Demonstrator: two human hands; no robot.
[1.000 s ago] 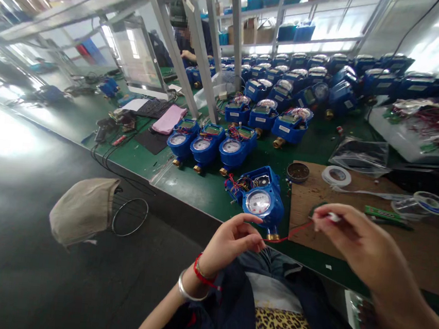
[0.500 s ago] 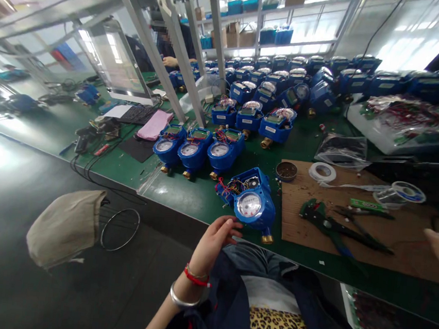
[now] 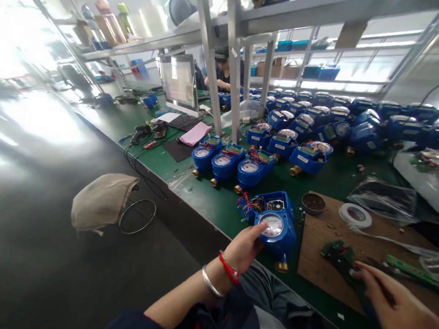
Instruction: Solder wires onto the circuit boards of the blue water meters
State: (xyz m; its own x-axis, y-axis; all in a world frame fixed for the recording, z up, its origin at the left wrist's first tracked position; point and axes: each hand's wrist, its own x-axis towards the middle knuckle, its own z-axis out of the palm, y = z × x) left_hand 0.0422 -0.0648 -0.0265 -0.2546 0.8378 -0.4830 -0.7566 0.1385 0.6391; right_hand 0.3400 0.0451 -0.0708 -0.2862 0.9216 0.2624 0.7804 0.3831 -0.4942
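Just ahead of the left hand [image 3: 244,247], the blue meter [image 3: 277,227] is now clasped, fingers half-curled; right hand [image 3: 395,311], open flat, has reached the green pliers [image 3: 340,256].

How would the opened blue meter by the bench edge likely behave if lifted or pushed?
Probably heavy for its size: the blue meter has a brass fitting. Likely stiff, sliding rather than rolling, given its blocky body. Its loose wires could snag.
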